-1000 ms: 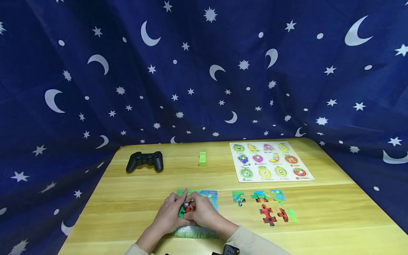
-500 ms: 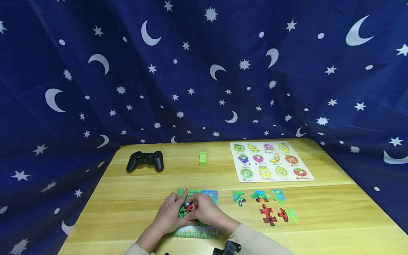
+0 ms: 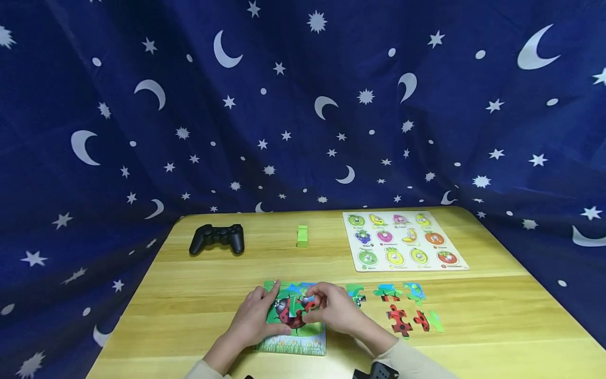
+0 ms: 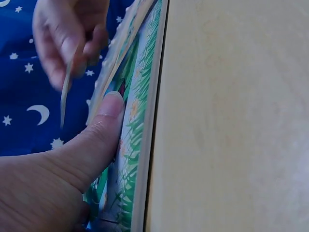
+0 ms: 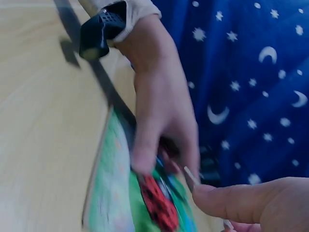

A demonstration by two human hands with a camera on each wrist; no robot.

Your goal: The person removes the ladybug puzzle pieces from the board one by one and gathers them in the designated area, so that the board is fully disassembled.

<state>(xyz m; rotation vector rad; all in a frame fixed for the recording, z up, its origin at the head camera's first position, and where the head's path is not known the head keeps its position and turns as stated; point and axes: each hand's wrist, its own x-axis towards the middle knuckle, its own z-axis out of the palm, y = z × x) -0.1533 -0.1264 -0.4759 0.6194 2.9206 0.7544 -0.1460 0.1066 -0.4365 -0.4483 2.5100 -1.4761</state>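
Note:
A jigsaw board (image 3: pixel 290 345) with a grass-and-flower border lies at the front middle of the table, with red ladybug pieces (image 3: pixel 290 315) on it. My left hand (image 3: pixel 253 316) rests on its left side, the thumb (image 4: pixel 99 128) lying along the lower part. Over the board's right side, my right hand (image 3: pixel 338 309) pinches a jigsaw piece (image 3: pixel 307 303) between thumb and fingers. That piece is seen edge-on as a thin strip (image 4: pixel 64 99) in the left wrist view, raised off the board. Its underside and part of its picture are hidden by my fingers.
Several loose jigsaw pieces (image 3: pixel 399 320) lie to the right of the board. Behind them is a fruit peg puzzle (image 3: pixel 390 243). A small green block-like stand (image 3: pixel 302 236) and a black game controller (image 3: pixel 216 239) stand farther back. A star-patterned curtain (image 3: pixel 284 105) hangs behind the table.
My right hand has moved right, away from my left hand, with a jigsaw piece between its fingers. More of the ladybug picture shows. My left hand has stayed in place.

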